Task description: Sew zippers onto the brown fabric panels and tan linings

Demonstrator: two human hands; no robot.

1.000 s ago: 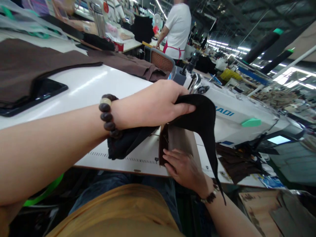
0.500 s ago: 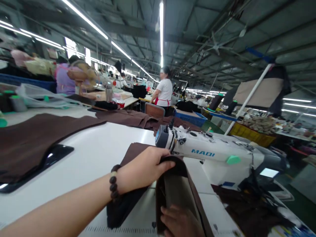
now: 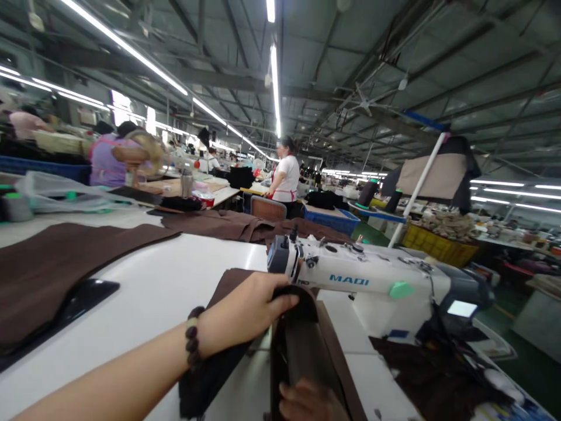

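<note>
My left hand [image 3: 248, 313], a dark bead bracelet at its wrist, is closed over the upper edge of a dark brown fabric piece [image 3: 307, 345] that stands folded on the white table [image 3: 149, 292]. Only the knuckles of my right hand [image 3: 307, 402] show at the bottom edge, resting against the lower part of the same piece; its fingers are mostly cut off. The white sewing machine [image 3: 363, 278] stands just behind the fabric, its head end close to my left fingers.
Brown cloth [image 3: 56, 263] lies spread at the left over a black tablet [image 3: 83, 295]. More brown cloth [image 3: 228, 225] is heaped behind. Dark scraps [image 3: 433, 380] lie right of the machine. A person in a white shirt [image 3: 287, 178] and other workers stand at far tables.
The view has tilted up from the table edge to the hall. My left hand keeps its grip on the fabric near the machine head; my right hand has slid mostly out of frame.
</note>
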